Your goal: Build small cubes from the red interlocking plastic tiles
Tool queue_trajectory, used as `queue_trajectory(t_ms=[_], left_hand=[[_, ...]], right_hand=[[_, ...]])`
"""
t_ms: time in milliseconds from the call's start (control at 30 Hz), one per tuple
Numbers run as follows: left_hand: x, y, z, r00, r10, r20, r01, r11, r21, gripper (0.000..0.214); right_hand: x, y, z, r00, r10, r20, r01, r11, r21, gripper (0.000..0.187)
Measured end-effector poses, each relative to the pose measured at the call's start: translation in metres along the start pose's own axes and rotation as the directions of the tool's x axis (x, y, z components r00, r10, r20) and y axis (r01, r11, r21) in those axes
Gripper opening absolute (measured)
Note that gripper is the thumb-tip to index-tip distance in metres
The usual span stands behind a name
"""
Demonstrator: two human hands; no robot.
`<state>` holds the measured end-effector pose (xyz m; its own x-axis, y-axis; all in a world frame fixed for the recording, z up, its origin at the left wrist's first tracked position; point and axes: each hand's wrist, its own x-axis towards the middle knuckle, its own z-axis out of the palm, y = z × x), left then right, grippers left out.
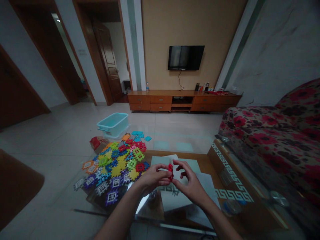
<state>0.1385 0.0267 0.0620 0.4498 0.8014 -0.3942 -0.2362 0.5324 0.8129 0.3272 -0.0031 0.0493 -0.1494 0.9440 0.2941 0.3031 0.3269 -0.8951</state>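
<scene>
- Left hand (153,178) and right hand (190,186) are both curled closed — fingertips pinching a small red plastic piece (170,172) between them, over white paper (175,200).
- Colourful plastic tiles (113,163) lie heaped at ten o'clock; a blue tub (112,125) sits at eleven.

Dim light is filling the room, with a bright overhead patch (55,15) showing in the far corridor. White glare is streaking across the glass tabletop (143,204) beside the left hand (153,178) and right hand (190,186), while wide-angle distortion is bowing the dark brown wooden door frames (93,56) toward the edges.
</scene>
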Motion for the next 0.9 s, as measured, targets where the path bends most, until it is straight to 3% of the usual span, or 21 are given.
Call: queue_trajectory(t_ms=[100, 200, 433, 900], left_hand=[[0.0002, -0.0004, -0.0011, 1.000, -0.015, 0.019, 0.015, 1.000, -0.002, 0.054], [-0.0004, -0.0002, -0.0013, 1.000, -0.015, 0.024, 0.015, 1.000, 0.004, 0.053], [-0.0036, 0.0039, 0.0002, 0.998, -0.013, 0.056, 0.008, 0.997, 0.076, 0.046], [-0.0030, 0.0010, -0.0004, 0.999, -0.033, 0.023, 0.032, 0.998, 0.059, 0.053]], right_hand=[[-0.0015, 0.0002, 0.0008, 0.998, -0.052, 0.024, 0.054, 0.993, -0.108, 0.065], [-0.0013, 0.0027, 0.0025, 0.995, -0.095, 0.034, 0.099, 0.983, -0.156, 0.059], [0.0007, 0.0032, 0.0018, 0.993, -0.114, 0.008, 0.114, 0.981, -0.157, 0.054], [0.0008, 0.0001, 0.0020, 0.994, -0.111, 0.008, 0.111, 0.977, -0.180, 0.049]])
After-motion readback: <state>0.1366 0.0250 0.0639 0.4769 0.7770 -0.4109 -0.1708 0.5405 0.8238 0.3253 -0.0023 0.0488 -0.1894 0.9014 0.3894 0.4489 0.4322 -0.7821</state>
